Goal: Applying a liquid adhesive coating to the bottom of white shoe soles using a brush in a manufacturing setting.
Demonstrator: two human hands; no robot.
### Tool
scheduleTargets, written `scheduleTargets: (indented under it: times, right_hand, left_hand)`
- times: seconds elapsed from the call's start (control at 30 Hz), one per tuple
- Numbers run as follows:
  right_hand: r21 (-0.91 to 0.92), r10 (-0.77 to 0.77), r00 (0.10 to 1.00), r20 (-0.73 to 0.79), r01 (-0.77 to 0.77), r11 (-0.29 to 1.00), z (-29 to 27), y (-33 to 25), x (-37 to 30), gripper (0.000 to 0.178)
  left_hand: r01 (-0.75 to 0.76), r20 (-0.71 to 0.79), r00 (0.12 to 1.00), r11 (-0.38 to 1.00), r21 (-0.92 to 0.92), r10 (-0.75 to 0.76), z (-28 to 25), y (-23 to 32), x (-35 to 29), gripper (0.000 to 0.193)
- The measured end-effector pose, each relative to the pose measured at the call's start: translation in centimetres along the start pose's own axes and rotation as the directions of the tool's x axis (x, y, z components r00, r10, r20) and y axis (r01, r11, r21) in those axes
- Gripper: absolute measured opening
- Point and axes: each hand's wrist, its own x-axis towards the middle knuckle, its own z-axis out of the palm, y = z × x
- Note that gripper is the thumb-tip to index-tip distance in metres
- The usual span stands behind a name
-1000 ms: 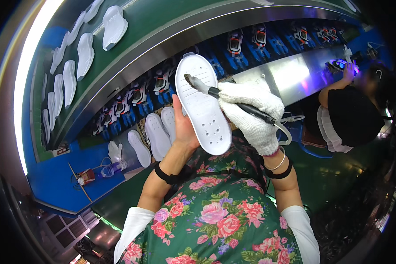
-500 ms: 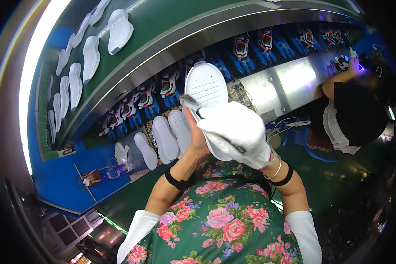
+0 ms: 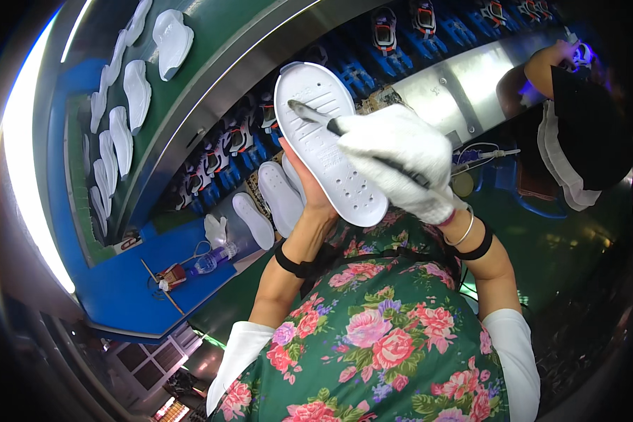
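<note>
A white shoe sole point(image 3: 334, 144) is tilted in front of me, its grooved and holed inner face toward me. My bare left hand point(image 3: 313, 179) grips it from behind along its left edge, most of the fingers hidden under it. In a white knit glove, my right hand point(image 3: 401, 158) is closed around a dark-handled brush point(image 3: 306, 111). The brush's bristles lie over the grooves in the upper part of the sole; whether they touch cannot be made out. Several more white soles point(image 3: 278, 193) lie just left of and behind my left hand.
White soles point(image 3: 172, 43) sit on a green belt point(image 3: 218, 42) at the upper left. Beyond my hands, shoe uppers point(image 3: 385, 32) stand in a row on blue holders. A blue table point(image 3: 133, 295) holds a bottle point(image 3: 211, 260) and a glove point(image 3: 215, 228). A co-worker point(image 3: 587, 133) is at the right.
The brush has swung from the sole's left edge onto its inner face. The gloved hand has shifted right, uncovering the lower half of the sole. The whole view has also shifted.
</note>
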Motion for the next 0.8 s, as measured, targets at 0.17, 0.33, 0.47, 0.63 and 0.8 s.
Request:
scheduleTargets:
  times: [0.17, 0.33, 0.47, 0.63, 0.8]
  right_hand:
    - [0.033, -0.076, 0.987, 0.141, 0.072, 0.997, 0.8, -0.7, -1.6, 0.022]
    - [0.061, 0.019, 1.0, 0.022, -0.02, 0.998, -1.0, 0.6, -1.3, 0.02]
    - [-0.088, -0.143, 0.981, 0.131, 0.155, 0.984, 0.3, 0.0, -3.0, 0.023]
    - [0.094, 0.06, 0.99, 0.131, -0.072, 0.993, -1.3, 0.0, -2.5, 0.019]
    - [-0.024, -0.093, 0.98, 0.178, 0.099, 0.995, -0.3, -0.9, -4.7, 0.023]
  left_hand:
    - [0.146, 0.043, 0.989, 0.988, -0.052, -0.144, -1.5, -0.6, 0.2, 0.092]
    - [-0.012, -0.19, 0.981, 0.968, -0.253, -0.038, 1.5, 0.3, 0.7, 0.091]
    - [0.133, 0.253, 0.962, 0.987, -0.09, -0.106, 0.3, 0.9, 1.5, 0.094]
    - [0.104, 0.177, 0.981, 0.988, -0.114, -0.083, -0.6, 0.7, 1.8, 0.103]
    - [0.257, 0.275, 0.936, 0.959, -0.116, -0.217, -0.6, 0.7, 2.1, 0.108]
